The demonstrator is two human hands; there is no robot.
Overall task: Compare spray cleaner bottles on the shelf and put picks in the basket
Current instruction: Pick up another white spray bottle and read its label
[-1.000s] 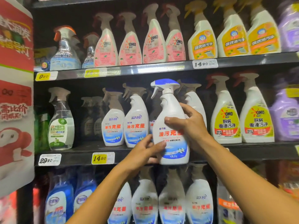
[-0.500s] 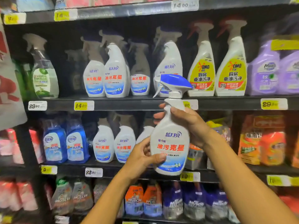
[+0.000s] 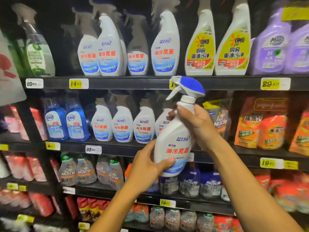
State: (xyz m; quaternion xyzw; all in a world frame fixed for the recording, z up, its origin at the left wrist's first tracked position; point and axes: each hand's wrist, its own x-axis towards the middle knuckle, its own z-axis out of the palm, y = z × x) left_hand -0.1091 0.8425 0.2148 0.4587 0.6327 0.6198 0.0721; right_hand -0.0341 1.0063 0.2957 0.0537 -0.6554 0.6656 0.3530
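Observation:
A white spray cleaner bottle [image 3: 173, 141] with a blue trigger head and red lettering is held in front of the shelves, tilted a little to the right. My right hand [image 3: 199, 126] grips its neck just under the trigger. My left hand [image 3: 147, 166] holds its lower body, thumb across the label. Matching white bottles [image 3: 108, 52] stand on the upper shelf and more matching bottles [image 3: 122, 126] on the shelf below. No basket is in view.
Yellow-label spray bottles [image 3: 200, 52] and purple bottles [image 3: 272, 51] stand at the upper right. Blue bottles [image 3: 66, 123] sit lower left, orange refill pouches [image 3: 260, 124] at right. Black shelf edges [image 3: 133, 83] carry yellow price tags. A red and white sign [image 3: 8, 67] hangs at the left.
The bottle has come off the shelf and moved down and right, away from the row. The view has dropped, showing lower shelves. Both hands keep their hold.

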